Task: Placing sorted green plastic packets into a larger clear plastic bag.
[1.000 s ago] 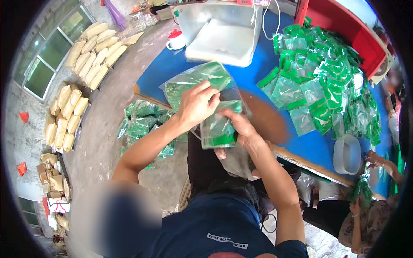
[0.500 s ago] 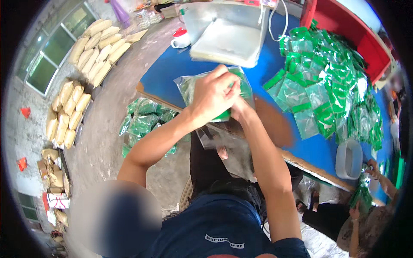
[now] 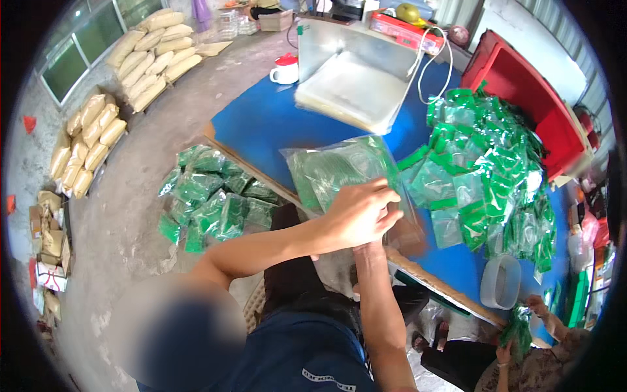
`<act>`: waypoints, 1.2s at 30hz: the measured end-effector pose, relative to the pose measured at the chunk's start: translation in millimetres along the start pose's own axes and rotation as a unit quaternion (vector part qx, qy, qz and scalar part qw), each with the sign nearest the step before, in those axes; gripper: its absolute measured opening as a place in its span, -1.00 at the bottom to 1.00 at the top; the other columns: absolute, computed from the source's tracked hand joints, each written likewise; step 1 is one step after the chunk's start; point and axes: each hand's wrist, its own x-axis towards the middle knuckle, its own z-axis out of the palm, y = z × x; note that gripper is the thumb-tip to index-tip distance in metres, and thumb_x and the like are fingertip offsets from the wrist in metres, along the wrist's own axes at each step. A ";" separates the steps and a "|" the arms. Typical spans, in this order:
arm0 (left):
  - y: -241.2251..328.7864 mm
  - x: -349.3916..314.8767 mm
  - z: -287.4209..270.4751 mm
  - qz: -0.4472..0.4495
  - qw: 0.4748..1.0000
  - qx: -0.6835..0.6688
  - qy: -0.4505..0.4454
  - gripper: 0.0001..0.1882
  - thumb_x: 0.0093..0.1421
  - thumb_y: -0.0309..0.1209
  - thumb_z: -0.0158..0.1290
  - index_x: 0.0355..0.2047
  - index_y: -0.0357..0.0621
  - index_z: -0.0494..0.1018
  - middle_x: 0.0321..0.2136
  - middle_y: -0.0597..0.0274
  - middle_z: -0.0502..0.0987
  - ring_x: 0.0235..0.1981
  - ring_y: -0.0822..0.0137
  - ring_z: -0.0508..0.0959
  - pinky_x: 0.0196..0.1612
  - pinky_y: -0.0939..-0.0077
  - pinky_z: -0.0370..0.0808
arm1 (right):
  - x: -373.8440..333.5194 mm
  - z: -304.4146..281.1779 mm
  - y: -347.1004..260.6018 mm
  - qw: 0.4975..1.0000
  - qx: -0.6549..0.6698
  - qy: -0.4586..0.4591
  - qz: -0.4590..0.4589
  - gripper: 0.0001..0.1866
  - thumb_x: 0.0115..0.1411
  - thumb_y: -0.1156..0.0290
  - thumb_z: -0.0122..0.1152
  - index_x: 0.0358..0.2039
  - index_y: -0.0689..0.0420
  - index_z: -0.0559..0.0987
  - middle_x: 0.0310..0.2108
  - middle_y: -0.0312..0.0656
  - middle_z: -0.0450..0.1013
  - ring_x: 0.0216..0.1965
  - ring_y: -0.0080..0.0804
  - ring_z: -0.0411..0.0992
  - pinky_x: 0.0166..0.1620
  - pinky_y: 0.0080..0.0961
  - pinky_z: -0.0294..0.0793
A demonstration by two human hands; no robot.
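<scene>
A clear plastic bag filled with green packets lies at the near edge of the blue-topped table. My left hand is at the bag's near right side, its fingers curled closed; what they hold, if anything, does not show. My right hand is mostly covered by the left, only the wrist area showing just below it. The right fingers are hidden. A large heap of green-and-clear packets covers the table's right side.
Clear bags are stacked behind the work, beside a white mug with a red lid. A red crate lies tipped at the heap. Filled green bags lie on the floor. At lower right, a co-worker's hands handle green packets near a plastic tub.
The view has shifted, showing more of the table's far side. My hands have moved from over the middle of the bag to its near right side, so more of the bag shows.
</scene>
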 end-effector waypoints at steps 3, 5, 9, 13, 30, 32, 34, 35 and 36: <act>-79.9 15.2 -58.5 -0.189 0.973 -0.129 -0.024 -0.38 0.15 -0.23 0.30 0.17 -0.20 0.40 0.08 0.09 0.52 0.06 0.26 0.51 0.13 0.34 0.46 | 5.1 31.7 -26.8 0.923 -0.184 0.308 0.138 -0.42 0.32 0.16 0.14 0.25 0.19 0.33 0.22 -0.19 0.32 0.25 -0.23 0.28 0.32 -0.15 0.19; -171.2 10.2 -79.8 -0.359 0.916 -0.137 -0.112 -0.15 0.32 0.06 0.05 0.38 -0.30 0.10 0.37 -0.07 0.19 0.40 0.17 0.15 0.41 0.26 0.11 | 5.6 27.9 -37.1 0.919 -0.197 0.294 0.171 -0.40 0.28 0.15 0.21 0.25 0.12 0.32 0.27 -0.18 0.29 0.27 -0.17 0.26 0.32 -0.07 0.20; -154.5 12.2 -83.2 -0.397 0.857 -0.169 -0.283 -0.13 0.33 0.17 -0.04 0.39 -0.26 0.12 0.39 -0.03 0.16 0.40 0.14 0.15 0.40 0.28 0.07 | 15.4 24.1 -41.3 0.928 -0.182 0.279 0.169 -0.40 0.29 0.13 0.21 0.26 0.10 0.32 0.26 -0.16 0.30 0.25 -0.17 0.28 0.32 -0.06 0.19; -137.3 -3.2 -67.1 -0.373 0.869 -0.254 -0.205 -0.30 0.26 0.00 0.17 0.23 -0.26 0.37 0.14 0.06 0.49 0.18 0.20 0.43 0.19 0.32 0.37 | 35.8 21.0 -23.3 0.905 -0.262 0.259 0.214 -0.31 0.36 0.00 0.09 0.35 0.13 0.23 0.31 -0.13 0.24 0.29 -0.21 0.24 0.34 0.02 0.13; -181.3 -0.6 -21.7 -0.331 0.844 -0.390 -0.161 -0.20 0.19 -0.31 0.19 0.38 -0.25 0.12 0.16 0.11 0.42 0.16 0.27 0.43 0.22 0.38 0.36 | 22.9 -36.0 -103.4 0.573 -0.761 0.237 0.190 -0.32 0.37 -0.18 -0.06 -0.37 0.29 0.60 -0.66 -0.08 0.43 -0.63 -0.38 0.42 -0.44 -0.33 0.42; -168.6 -7.7 -31.9 -0.358 0.816 -0.428 -0.156 -0.22 0.21 -0.33 0.15 0.38 -0.24 0.12 0.20 0.10 0.39 0.20 0.27 0.40 0.26 0.37 0.32 | 42.5 -11.2 -101.9 0.593 -0.697 0.330 0.233 -0.38 0.31 -0.17 0.07 -0.40 0.25 0.62 -0.64 -0.22 0.44 -0.67 -0.44 0.35 -0.52 -0.42 0.32; -147.8 9.6 -46.2 -0.392 0.778 -0.456 -0.183 -0.22 0.22 -0.33 0.14 0.40 -0.23 0.09 0.24 0.09 0.36 0.24 0.26 0.37 0.30 0.36 0.28 | 40.5 -25.7 -96.5 0.565 -0.769 0.219 0.201 -0.40 0.29 -0.06 0.16 -0.41 0.36 0.63 -0.56 -0.13 0.49 -0.48 -0.36 0.42 -0.36 -0.26 0.43; -152.6 8.6 -45.8 -0.392 0.774 -0.461 -0.186 -0.21 0.23 -0.33 0.15 0.40 -0.23 0.08 0.25 0.09 0.35 0.24 0.26 0.36 0.31 0.37 0.27 | 41.3 -29.2 -89.9 0.579 -0.753 0.257 0.178 -0.48 0.28 0.04 0.19 -0.39 0.36 0.64 -0.52 -0.03 0.55 -0.43 -0.25 0.49 -0.25 -0.22 0.46; -159.1 7.8 -41.1 -0.364 0.793 -0.451 -0.185 -0.19 0.23 -0.31 0.16 0.41 -0.22 0.07 0.24 0.10 0.37 0.23 0.26 0.38 0.29 0.38 0.30 | 39.7 -45.0 -85.7 0.612 -0.743 0.259 0.082 -0.49 0.27 0.05 0.23 -0.44 0.37 0.62 -0.46 0.06 0.57 -0.39 -0.11 0.53 -0.20 -0.22 0.48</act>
